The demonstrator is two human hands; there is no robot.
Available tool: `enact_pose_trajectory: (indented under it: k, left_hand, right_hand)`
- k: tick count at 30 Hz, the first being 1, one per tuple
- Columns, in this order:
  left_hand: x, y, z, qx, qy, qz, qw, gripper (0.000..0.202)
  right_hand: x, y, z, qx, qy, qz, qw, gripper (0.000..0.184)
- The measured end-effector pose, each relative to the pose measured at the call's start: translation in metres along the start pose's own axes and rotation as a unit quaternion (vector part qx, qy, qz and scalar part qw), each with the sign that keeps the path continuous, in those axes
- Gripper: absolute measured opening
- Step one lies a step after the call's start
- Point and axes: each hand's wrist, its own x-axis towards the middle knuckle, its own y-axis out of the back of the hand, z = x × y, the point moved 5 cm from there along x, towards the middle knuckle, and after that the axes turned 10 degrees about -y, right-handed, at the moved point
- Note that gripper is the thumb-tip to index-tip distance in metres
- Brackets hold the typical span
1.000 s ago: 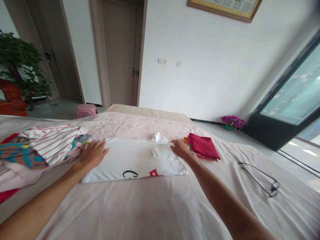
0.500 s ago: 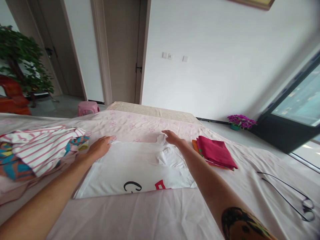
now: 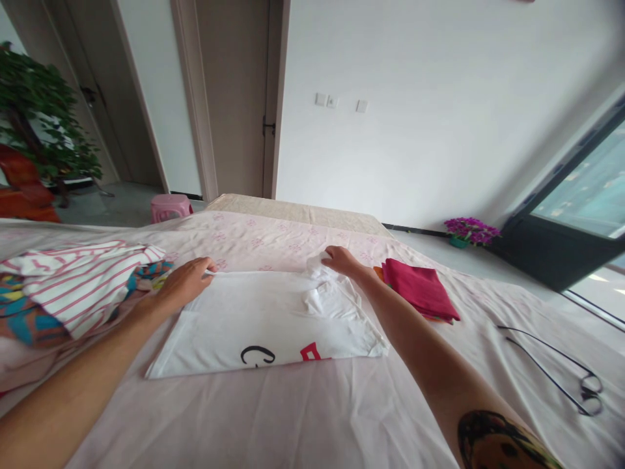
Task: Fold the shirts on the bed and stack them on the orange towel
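A white T-shirt (image 3: 263, 319) with black and red print lies partly folded on the pale pink bedsheet (image 3: 273, 423). My left hand (image 3: 185, 281) pinches the shirt's far left corner, fingers closed on the cloth. My right hand (image 3: 342, 260) grips the far right corner by the bunched sleeve, fingers curled on the fabric. Both hands sit at the shirt's far edge, arms stretched forward over the bed.
A heap of unfolded clothes, with a red-striped white garment (image 3: 78, 286) on top, lies at the left. Folded red and orange cloths (image 3: 420, 293) are stacked right of the shirt. A black wire hanger (image 3: 556, 378) lies far right. A pink stool (image 3: 168, 207) stands beyond the bed.
Both hands slid from the shirt's sides up to its far edge and closed on the far corners. The view tilted down a little.
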Motion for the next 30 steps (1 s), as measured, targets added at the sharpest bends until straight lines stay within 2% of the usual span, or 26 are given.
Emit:
enact_pose_trajectory:
  k: [3,5,8,12,15,20,23,26,30]
  left_hand:
    - [-0.027,0.019,0.012,-0.024,-0.014,0.052,0.998,0.024]
    - [-0.049,0.029,0.023,-0.037,-0.047,0.076,0.995,0.026]
    - [-0.081,0.032,0.037,-0.045,-0.095,0.078,0.991,0.030]
    - [-0.108,0.017,0.041,-0.048,-0.108,0.021,0.993,0.029]
    - [-0.113,0.014,0.037,-0.049,-0.086,0.011,0.995,0.025]
    - [-0.117,0.022,0.036,-0.054,-0.052,0.036,0.997,0.022]
    - [-0.122,0.020,0.040,-0.043,-0.065,0.015,0.997,0.021]
    - [-0.125,0.018,0.043,-0.013,-0.070,0.011,0.997,0.021]
    - [-0.124,0.021,0.040,0.014,-0.052,0.026,0.998,0.023]
  right_hand:
    - [-0.037,0.020,0.006,0.076,0.040,0.021,0.996,0.031]
    - [-0.065,0.024,0.014,0.140,0.069,0.019,0.988,0.034]
    - [-0.105,0.010,0.028,0.174,0.081,-0.019,0.981,0.036]
    - [-0.141,-0.018,0.039,0.163,0.092,-0.071,0.980,0.037]
    - [-0.153,-0.018,0.038,0.155,0.096,-0.058,0.982,0.032]
    - [-0.169,0.002,0.035,0.193,0.094,-0.015,0.977,0.028]
    - [-0.183,-0.003,0.035,0.134,0.107,-0.028,0.985,0.028]
    - [-0.196,-0.009,0.032,0.089,0.133,-0.005,0.987,0.030]
    - [-0.206,-0.006,0.030,0.120,0.165,0.041,0.978,0.021]
